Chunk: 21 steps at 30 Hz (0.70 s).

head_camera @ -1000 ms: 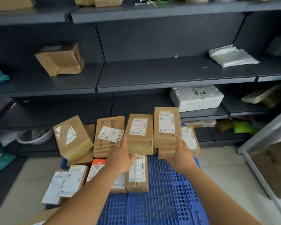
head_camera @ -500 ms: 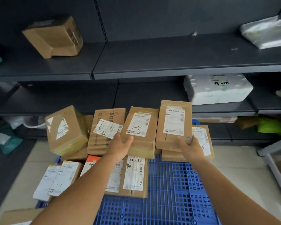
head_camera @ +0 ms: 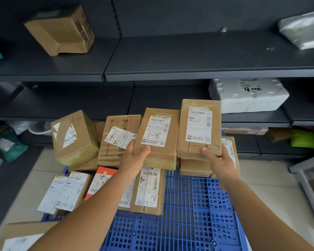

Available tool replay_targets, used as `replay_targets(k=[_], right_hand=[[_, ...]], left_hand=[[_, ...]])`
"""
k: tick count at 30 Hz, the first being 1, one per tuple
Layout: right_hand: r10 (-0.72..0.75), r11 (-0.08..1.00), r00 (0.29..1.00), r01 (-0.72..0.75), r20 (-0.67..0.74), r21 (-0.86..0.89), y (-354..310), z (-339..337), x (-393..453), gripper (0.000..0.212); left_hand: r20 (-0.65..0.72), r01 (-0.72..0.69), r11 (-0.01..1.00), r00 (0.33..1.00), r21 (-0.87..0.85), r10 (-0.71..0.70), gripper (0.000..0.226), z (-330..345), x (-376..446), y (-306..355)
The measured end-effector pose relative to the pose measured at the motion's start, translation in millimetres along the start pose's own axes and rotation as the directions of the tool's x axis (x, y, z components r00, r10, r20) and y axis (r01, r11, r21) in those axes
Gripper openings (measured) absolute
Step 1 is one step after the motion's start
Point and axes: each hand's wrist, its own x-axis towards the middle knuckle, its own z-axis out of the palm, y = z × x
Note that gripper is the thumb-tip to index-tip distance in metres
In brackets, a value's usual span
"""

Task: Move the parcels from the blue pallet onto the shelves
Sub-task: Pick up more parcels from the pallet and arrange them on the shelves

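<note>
Near the centre of the frame the left hand (head_camera: pixel 137 157) grips the lower left corner of a brown parcel marked "1-8" (head_camera: pixel 158 138), thumb on its face, the other fingers hidden behind it. Just to the right, the right hand (head_camera: pixel 219 161) holds the lower edge of a second brown parcel with a white label (head_camera: pixel 199 128), thumb on the front by a handwritten mark that it partly covers; its fingers are hidden under the box. Both parcels sit above the blue pallet (head_camera: pixel 188 214), whose near edge is cut off by the bottom of the frame.

Behind the held boxes, more parcels remain on the pallet. A box printed "BOP" (head_camera: pixel 116 142) is half covered by the left hand's parcel, and a taped carton (head_camera: pixel 73 138) leans at the left. Flat parcels marked "1-7" (head_camera: pixel 69 191) lie at the lower left, their labels blurred. A flat parcel (head_camera: pixel 150 191) lies partly under the left forearm.

The dark shelves (head_camera: pixel 188 57) fill the upper frame. A cardboard box (head_camera: pixel 62 31) sits upper left, a white foam box (head_camera: pixel 248 95) on the lower shelf at right, and a white bag (head_camera: pixel 304 29) is cropped at the upper right edge.
</note>
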Motion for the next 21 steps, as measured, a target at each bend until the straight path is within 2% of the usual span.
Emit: replay_targets(k=[7, 9, 12, 14, 17, 18, 19, 21], right_hand=[[-0.063, 0.990, 0.996, 0.055, 0.057, 0.129, -30.3, -2.4, -23.2, 0.095], [-0.101, 0.981, 0.991, 0.085, 0.089, 0.173, -40.9, 2.7, -34.1, 0.087], [-0.155, 0.961, 0.979, 0.119, 0.130, 0.250, -54.5, 14.0, -50.8, 0.071], [-0.206, 0.952, 0.965, 0.159, 0.165, 0.260, -67.7, 26.3, -65.5, 0.068], [-0.285, 0.936, 0.932, 0.220, 0.225, 0.276, -84.8, 49.8, -89.5, 0.073], [-0.309, 0.931, 0.918, 0.239, 0.247, 0.274, -88.9, 58.5, -98.2, 0.075], [-0.332, 0.928, 0.904, 0.262, 0.270, 0.263, -92.8, 68.4, -107.6, 0.072], [-0.370, 0.920, 0.879, 0.303, 0.300, 0.247, -99.2, 89.7, -130.3, 0.053]], left_hand=[[-0.035, -0.074, 0.964, 0.997, -0.257, 0.068, 0.078, -21.0, -36.4, 19.9], [-0.042, -0.085, 0.951, 0.996, -0.297, 0.076, 0.073, -33.7, -47.3, 22.8], [-0.096, -0.139, 0.915, 0.989, -0.378, 0.111, 0.047, -55.9, -68.0, 27.6], [-0.134, -0.150, 0.880, 0.986, -0.451, 0.100, 0.048, -74.3, -85.5, 29.2], [-0.198, -0.181, 0.841, 0.976, -0.510, 0.089, 0.072, -107.0, -111.4, 25.4], [-0.231, -0.202, 0.822, 0.969, -0.533, 0.088, 0.072, -119.6, -119.8, 22.3], [-0.262, -0.231, 0.809, 0.960, -0.541, 0.098, 0.065, -131.5, -130.3, 21.5], [-0.344, -0.317, 0.786, 0.928, -0.531, 0.142, 0.034, -157.0, -153.0, 17.9]])
